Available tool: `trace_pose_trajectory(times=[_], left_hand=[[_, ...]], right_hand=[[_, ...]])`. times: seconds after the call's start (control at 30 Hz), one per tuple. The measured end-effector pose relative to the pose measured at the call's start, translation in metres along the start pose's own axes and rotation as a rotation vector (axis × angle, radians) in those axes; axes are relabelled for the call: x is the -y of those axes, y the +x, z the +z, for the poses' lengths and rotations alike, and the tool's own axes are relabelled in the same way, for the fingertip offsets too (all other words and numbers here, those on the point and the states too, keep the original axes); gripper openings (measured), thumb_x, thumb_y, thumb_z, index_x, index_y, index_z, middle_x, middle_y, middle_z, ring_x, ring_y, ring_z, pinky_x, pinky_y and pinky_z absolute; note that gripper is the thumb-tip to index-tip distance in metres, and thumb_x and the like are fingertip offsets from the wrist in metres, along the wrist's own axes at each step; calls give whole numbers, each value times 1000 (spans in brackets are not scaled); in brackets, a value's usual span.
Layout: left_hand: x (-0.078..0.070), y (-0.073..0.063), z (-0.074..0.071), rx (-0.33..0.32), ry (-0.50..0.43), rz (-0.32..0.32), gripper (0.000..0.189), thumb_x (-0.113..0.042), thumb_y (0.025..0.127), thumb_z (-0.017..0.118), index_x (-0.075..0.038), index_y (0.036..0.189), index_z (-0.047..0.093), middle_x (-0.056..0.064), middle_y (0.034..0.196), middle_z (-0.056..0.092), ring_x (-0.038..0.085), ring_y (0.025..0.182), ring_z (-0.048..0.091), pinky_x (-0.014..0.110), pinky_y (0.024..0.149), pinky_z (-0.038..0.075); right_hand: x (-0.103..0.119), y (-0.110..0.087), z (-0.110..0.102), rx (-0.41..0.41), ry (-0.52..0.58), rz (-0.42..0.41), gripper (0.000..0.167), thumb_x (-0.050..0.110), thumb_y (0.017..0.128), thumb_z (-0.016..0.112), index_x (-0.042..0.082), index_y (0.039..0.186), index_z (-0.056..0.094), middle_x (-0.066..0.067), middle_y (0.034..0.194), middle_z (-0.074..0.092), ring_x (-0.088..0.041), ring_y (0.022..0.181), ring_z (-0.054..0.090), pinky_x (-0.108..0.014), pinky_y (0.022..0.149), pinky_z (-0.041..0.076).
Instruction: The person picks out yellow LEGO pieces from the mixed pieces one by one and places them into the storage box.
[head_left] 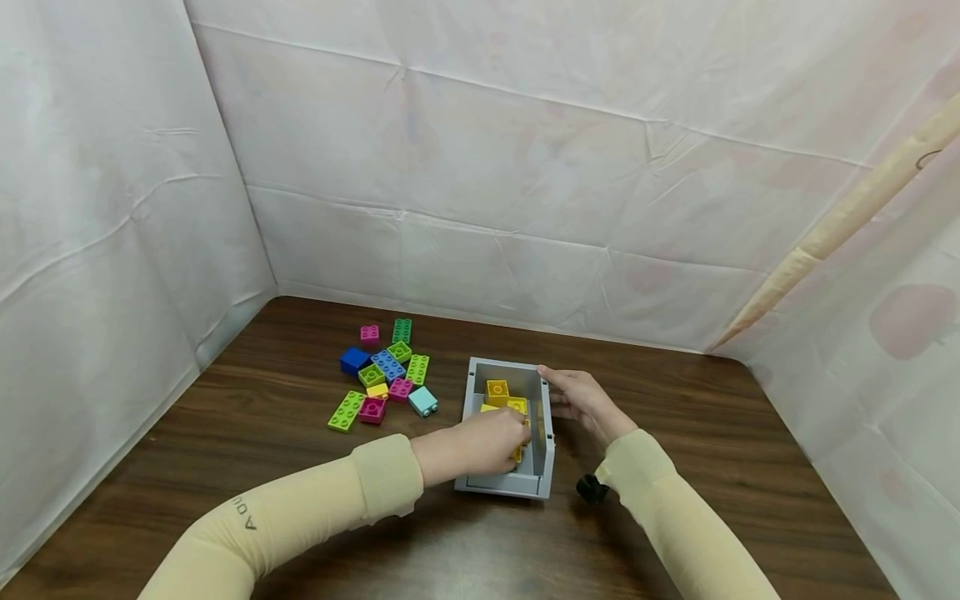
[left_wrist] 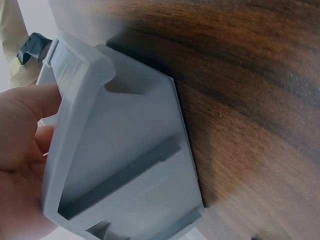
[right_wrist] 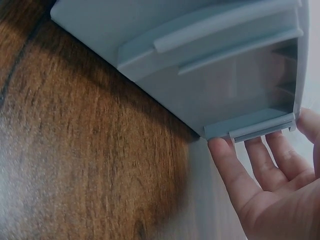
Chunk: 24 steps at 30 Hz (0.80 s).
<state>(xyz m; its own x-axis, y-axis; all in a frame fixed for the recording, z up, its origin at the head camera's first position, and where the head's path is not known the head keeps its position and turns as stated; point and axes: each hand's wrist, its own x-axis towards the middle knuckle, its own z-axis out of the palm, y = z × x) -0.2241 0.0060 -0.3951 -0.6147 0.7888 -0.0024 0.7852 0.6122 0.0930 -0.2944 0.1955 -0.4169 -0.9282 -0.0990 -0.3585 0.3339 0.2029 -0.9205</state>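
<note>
A grey plastic bin (head_left: 542,482) stands on the table with several yellow toy building bricks (head_left: 497,391) inside. My left hand (head_left: 491,439) reaches over the bin's near left wall, down among the bricks. Its fingertips are hidden in the head view, and in the left wrist view (left_wrist: 22,150) the bin wall covers them, so whether they pinch a brick does not show. At the far right corner, my right hand (head_left: 585,402) holds the bin, thumb on the rim and fingers against the outside. The right wrist view shows those fingers (right_wrist: 232,170) at the bin's edge.
Left of the bin lie several loose bricks: pink, blue, green, a light blue brick (head_left: 423,402) and a small yellow brick (head_left: 378,391). A black wrist camera (head_left: 592,489) hangs at the right cuff. Pale curtains (head_left: 480,167) enclose the table's back and sides.
</note>
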Motion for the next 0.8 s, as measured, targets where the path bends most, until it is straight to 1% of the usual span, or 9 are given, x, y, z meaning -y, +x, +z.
trace_pose_trajectory(times=[0.13, 0.3, 0.4, 0.57, 0.67, 0.8], left_hand=[[1, -1, 0, 5, 16, 7, 21, -21, 80, 75, -13, 99, 72, -3, 94, 65, 4, 84, 61, 18, 73, 52], [1, -6, -3, 11, 3, 13, 24, -21, 81, 74, -13, 104, 71, -2, 98, 66, 5, 87, 61, 19, 74, 52], [2, -10, -5, 0, -1, 17, 25, -20, 82, 73, -12, 105, 71, -2, 99, 66, 6, 89, 61, 20, 78, 52], [6, -18, -8, -30, -2, 17, 25, -21, 82, 73, -11, 105, 71, -1, 97, 65, 8, 89, 60, 21, 79, 52], [8, -26, -13, -52, -22, -2, 26, -22, 83, 72, -10, 107, 71, 0, 100, 64, 10, 93, 59, 23, 79, 53], [12, -36, -22, -96, -55, -47, 28, -23, 85, 70, -9, 110, 69, 3, 109, 63, 14, 101, 58, 27, 84, 52]], right_hand=[[0, 0, 0, 3, -5, 5, 57, 45, 87, 63, -1, 120, 61, -15, 115, 66, -22, 96, 67, -42, 86, 53], [0, 0, 0, -2, -4, 12, 58, 45, 87, 64, -1, 121, 60, -16, 118, 64, -24, 100, 66, -42, 86, 53], [1, 0, 0, -4, -2, 13, 59, 46, 86, 64, -1, 121, 60, -16, 119, 63, -25, 100, 65, -42, 86, 53], [2, -2, 0, -6, -6, 25, 59, 46, 86, 64, -1, 122, 59, -16, 120, 63, -24, 101, 65, -41, 86, 53], [2, -2, 0, -11, -7, 29, 58, 46, 86, 64, 0, 121, 60, -15, 119, 63, -23, 99, 65, -41, 85, 54], [1, -2, 1, -11, -8, 27, 57, 46, 86, 64, 1, 121, 60, -14, 118, 64, -22, 98, 66, -40, 85, 54]])
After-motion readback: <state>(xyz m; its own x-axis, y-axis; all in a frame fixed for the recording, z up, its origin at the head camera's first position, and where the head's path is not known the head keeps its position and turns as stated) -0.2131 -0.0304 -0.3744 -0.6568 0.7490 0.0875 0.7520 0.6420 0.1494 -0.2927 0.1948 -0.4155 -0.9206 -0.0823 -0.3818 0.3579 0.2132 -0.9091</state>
